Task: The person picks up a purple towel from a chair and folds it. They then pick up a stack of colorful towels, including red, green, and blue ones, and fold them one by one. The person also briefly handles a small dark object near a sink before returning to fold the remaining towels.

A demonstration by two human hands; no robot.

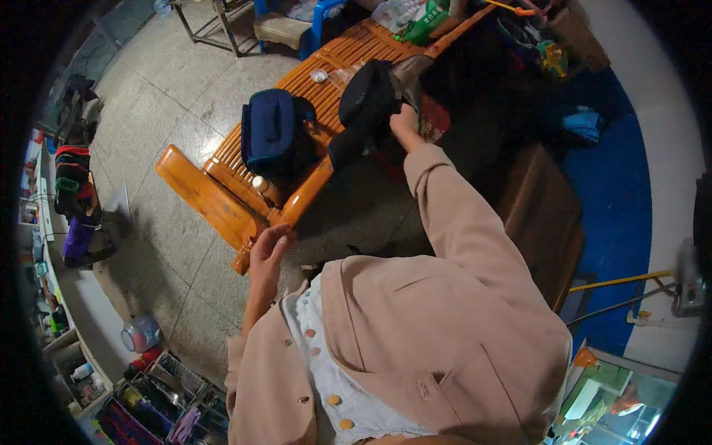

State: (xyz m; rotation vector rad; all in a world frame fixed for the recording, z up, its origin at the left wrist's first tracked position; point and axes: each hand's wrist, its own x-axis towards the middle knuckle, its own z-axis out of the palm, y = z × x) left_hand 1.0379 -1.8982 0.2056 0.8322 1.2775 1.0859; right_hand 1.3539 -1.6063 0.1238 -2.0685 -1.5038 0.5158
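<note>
My right hand (pixel 407 121) reaches out over the bench and grips a black fabric item (pixel 364 97); its exact kind is hard to make out. A grey-brown piece of fabric (pixel 410 78) lies right behind it. My left hand (pixel 267 258) is beside the near corner of the wooden slatted bench (pixel 328 58), fingers apart and nothing visible in them. Whether its fingertips touch the bench frame, I cannot tell. A navy blue zippered bag (pixel 271 130) with a top handle sits on the slats, and a small pale round-topped object (pixel 260 183) stands near the armrest (pixel 203 194).
A green plastic package (pixel 427 22) and clear plastic bags lie at the bench's far end. Beyond stands a blue chair (pixel 314 30). A brown box-like piece (pixel 542 217) is at right. Wire baskets (pixel 178 372) and a clear jar (pixel 140 334) are on the lower left.
</note>
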